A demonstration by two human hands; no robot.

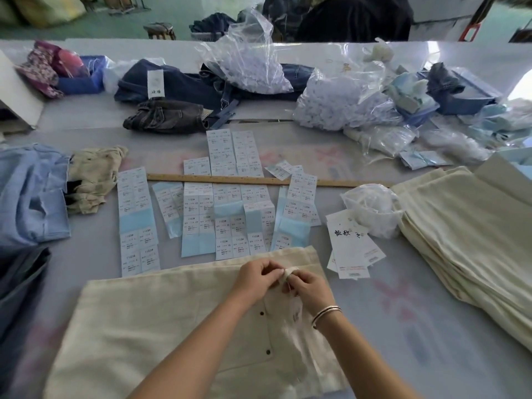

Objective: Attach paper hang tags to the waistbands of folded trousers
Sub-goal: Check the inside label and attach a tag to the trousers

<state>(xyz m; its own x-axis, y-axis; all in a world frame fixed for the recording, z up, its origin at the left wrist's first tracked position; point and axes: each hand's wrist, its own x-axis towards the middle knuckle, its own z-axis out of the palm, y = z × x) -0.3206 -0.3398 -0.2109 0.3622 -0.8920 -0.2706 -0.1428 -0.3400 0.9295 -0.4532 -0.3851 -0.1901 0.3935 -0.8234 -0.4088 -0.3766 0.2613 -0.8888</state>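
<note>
Cream folded trousers (161,321) lie flat in front of me, the waistband at their far right end. My left hand (256,276) and my right hand (309,286) meet over the waistband, and both pinch a cream belt loop (288,272) lifted between their fingertips. A blurred white hang tag (296,313) dangles just under my right hand over the trousers. A small pile of white paper hang tags (352,249) with black characters lies on the table to the right of my hands.
Sheets of size stickers (224,203) are spread beyond the trousers, with a wooden ruler (259,180) across them. A stack of cream trousers (472,234) sits at right beside a plastic bag (374,208). Blue garments (28,194) lie at left, dark jeans (167,115) and plastic bags farther back.
</note>
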